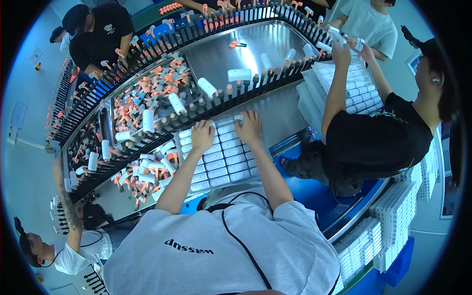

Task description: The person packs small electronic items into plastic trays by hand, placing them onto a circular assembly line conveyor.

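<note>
A clear plastic tray (220, 186) packed with rows of white rectangular cases (214, 160) lies in front of me. At its far left part is my left hand (202, 135), fingers curled down and closed around a white case at the tray's end. My right hand (250, 129) bends over the far right part, with thumb and fingers closed on a white case whose end peeks out at the fingertips. Both palms face down, so most of what they grip is hidden. Left of the tray lies a heap of white and orange-tipped pieces (142, 176).
Beyond the tray runs a rack of black pegs (201, 104), some carrying white cases. Behind it are a metal bin of orange and grey pieces (152, 91) and a shiny metal tray (216, 54). A co-worker (383, 132) stands close on my right beside stacked trays (361, 93).
</note>
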`<action>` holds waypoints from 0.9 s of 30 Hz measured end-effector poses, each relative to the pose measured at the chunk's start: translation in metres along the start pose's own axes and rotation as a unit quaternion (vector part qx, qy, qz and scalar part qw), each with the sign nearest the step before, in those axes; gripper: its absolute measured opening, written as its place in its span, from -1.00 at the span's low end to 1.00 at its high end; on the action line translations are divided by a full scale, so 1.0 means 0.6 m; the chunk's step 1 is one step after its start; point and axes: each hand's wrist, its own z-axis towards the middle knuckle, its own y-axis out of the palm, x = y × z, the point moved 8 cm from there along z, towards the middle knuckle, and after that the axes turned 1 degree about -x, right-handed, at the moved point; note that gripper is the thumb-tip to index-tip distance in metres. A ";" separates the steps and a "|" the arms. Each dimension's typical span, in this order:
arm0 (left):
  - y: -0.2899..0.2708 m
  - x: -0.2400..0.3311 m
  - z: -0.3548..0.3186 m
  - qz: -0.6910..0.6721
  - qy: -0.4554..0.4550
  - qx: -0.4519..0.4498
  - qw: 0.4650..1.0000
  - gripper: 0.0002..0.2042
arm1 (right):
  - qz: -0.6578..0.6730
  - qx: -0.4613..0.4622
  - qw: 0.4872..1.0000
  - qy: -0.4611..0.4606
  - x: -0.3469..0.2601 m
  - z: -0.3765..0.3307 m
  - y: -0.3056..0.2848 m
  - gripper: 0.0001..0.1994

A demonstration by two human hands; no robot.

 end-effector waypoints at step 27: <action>-0.006 0.003 -0.035 -0.020 -0.012 0.031 0.999 -0.72 | 0.056 0.011 0.998 -0.005 -0.005 -0.005 -0.019 -0.66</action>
